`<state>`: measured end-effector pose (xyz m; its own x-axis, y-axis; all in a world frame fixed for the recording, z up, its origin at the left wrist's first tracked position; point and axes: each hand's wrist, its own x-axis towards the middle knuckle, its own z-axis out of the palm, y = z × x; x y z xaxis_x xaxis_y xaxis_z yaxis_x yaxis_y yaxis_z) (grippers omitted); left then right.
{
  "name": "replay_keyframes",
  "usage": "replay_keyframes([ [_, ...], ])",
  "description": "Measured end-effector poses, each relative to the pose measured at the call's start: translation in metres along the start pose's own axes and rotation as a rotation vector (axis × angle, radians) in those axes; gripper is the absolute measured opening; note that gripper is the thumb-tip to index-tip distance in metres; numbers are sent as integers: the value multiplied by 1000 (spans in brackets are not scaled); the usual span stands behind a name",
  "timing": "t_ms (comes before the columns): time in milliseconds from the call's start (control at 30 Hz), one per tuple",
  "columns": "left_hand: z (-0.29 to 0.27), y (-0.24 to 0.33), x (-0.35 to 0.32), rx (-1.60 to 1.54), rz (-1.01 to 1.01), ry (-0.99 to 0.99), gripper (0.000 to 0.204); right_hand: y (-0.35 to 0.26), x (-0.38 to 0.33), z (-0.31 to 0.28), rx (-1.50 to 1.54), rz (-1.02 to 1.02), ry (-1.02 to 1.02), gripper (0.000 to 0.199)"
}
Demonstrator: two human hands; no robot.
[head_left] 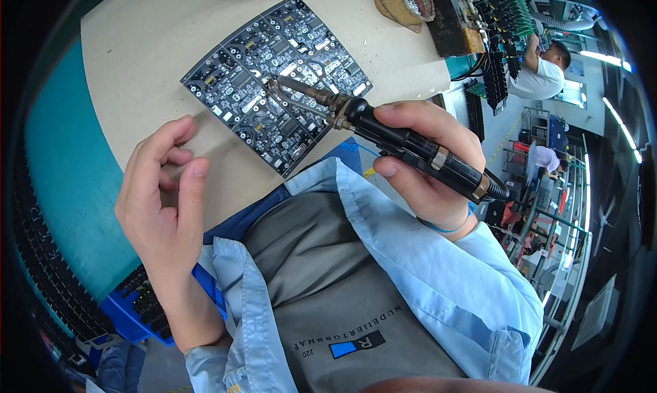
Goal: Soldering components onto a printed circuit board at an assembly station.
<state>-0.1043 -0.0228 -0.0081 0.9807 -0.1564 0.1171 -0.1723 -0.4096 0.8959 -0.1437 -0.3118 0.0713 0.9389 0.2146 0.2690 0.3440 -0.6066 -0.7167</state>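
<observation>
A dark panel of circuit boards [263, 54], crowded with small parts and marked off into sections, lies at an angle on the beige work surface [130, 51]. My right hand [434, 181] is wrapped round the black handle of a soldering iron [404, 141], with a thin metal feed tube beside its shaft. The iron's tip points left over the middle of the panel; whether it touches a part I cannot tell. My left hand [161, 201] is held near the panel's left corner, fingers loosely bent, thumb apart, with nothing in it.
A worn brownish cup [404, 6] with silvery bits stands at the back right, beside a dark block [452, 27]. Green boards [510, 13] stand in a row beyond. At lower left is a blue bin [130, 318] of boards. Another person [540, 75] works at far right.
</observation>
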Motion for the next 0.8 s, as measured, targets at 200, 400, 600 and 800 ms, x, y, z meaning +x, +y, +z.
replay_keyframes([
  [200, 0, -4, 1, 8, 41, 37, 35, -4, -4, -2, -3, 28, 41, 47],
  [400, 2, -6, 1, -7, 41, 36, 34, -8, -4, 0, 79, 9, -37, 48],
  [600, 1, -4, 0, -14, 43, 43, 35, -17, 3, 11, 40, -65, -110, 49],
  [800, 3, 4, 7, -26, -51, 47, 54, -19, 4, 14, 36, -70, -111, 48],
])
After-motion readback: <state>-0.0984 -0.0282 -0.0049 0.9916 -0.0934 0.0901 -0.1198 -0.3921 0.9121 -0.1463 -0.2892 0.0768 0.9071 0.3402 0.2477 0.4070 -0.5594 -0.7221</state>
